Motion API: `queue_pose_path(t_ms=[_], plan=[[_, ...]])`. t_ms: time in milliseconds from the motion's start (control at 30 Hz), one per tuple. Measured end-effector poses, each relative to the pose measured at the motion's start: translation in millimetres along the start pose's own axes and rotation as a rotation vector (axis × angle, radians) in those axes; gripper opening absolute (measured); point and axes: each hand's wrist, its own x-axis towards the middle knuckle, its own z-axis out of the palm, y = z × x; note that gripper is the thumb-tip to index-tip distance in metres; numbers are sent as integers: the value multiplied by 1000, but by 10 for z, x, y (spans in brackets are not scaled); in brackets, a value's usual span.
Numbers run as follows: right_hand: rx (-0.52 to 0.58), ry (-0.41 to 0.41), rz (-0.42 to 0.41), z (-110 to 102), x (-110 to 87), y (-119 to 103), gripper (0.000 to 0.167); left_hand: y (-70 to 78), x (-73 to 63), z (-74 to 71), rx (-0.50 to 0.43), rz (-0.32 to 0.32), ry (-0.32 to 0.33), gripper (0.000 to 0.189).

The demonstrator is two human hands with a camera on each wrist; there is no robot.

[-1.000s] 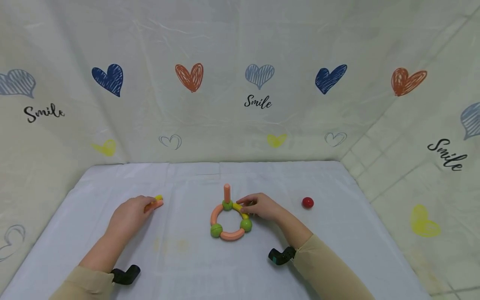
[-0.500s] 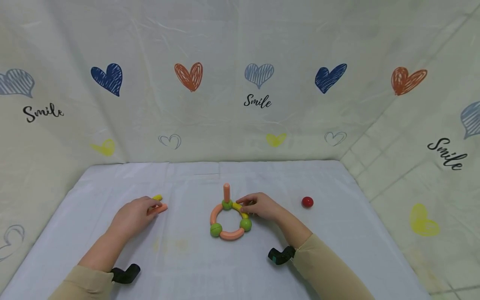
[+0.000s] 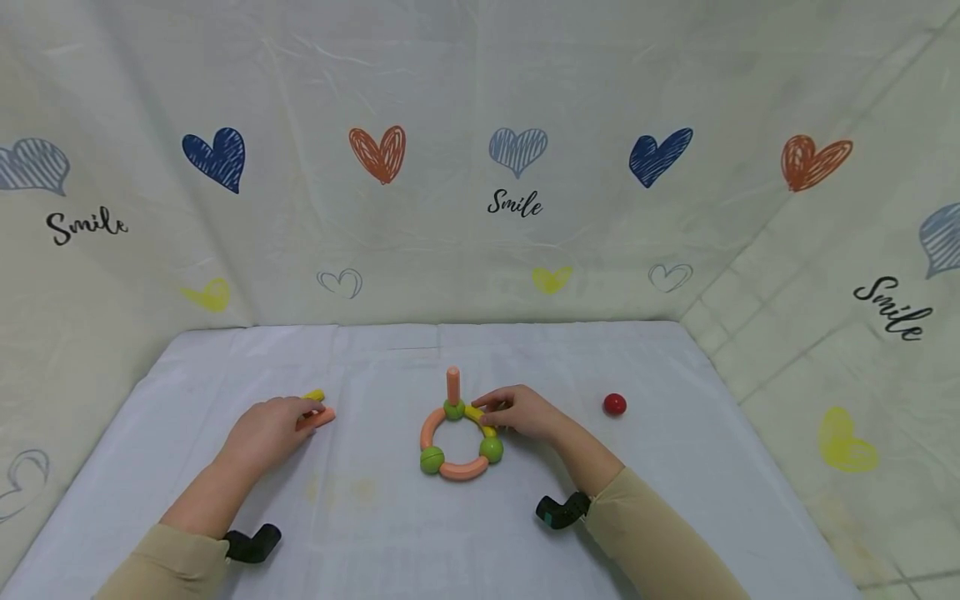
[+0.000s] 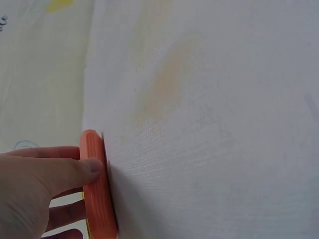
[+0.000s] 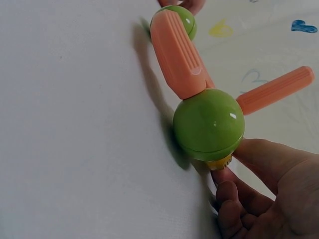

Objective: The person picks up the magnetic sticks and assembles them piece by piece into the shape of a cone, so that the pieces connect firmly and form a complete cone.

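Observation:
On the left, my left hand point(image 3: 264, 432) pinches a salmon-orange stick point(image 4: 98, 194) between thumb and fingers. A yellow stick point(image 3: 315, 395) lies just beyond its fingertips. At mid-table is a ring of curved sticks joined by green balls point(image 3: 432, 460); an upright orange stick point(image 3: 453, 386) rises from the rear ball. My right hand point(image 3: 523, 411) grips the ring's yellow curved stick point(image 3: 490, 430) at its right rear side. In the right wrist view, a green ball point(image 5: 209, 124) hides most of that yellow stick, and an orange curved stick point(image 5: 178, 55) extends from the ball.
A red ball point(image 3: 615, 405) rests on the white-covered table point(image 3: 405, 542), right of my right hand. Behind the table hangs a pale sheet point(image 3: 450, 250) printed with hearts. Black wrist devices point(image 3: 253, 544) stick out from both sleeves.
The orange stick in my left hand has shifted slightly right and toward me, opening a gap from the yellow stick. My right hand and the ring have stayed in place.

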Motion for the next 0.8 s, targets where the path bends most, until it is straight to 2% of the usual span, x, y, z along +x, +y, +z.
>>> queue_pose_path(t_ms=[233, 433, 700, 800], plan=[[-3, 3, -3, -1, -2, 3, 27, 48, -21, -44, -30, 2, 44, 42], [-2, 1, 4, -4, -6, -6, 27, 120, -31, -85, -56, -4, 61, 39], [1, 0, 4, -3, -11, -18, 27, 309, -27, -105, -188, -68, 24, 44], [-1, 2, 7, -4, -17, -27, 27, 394, -30, -86, -227, -67, 38, 42]])
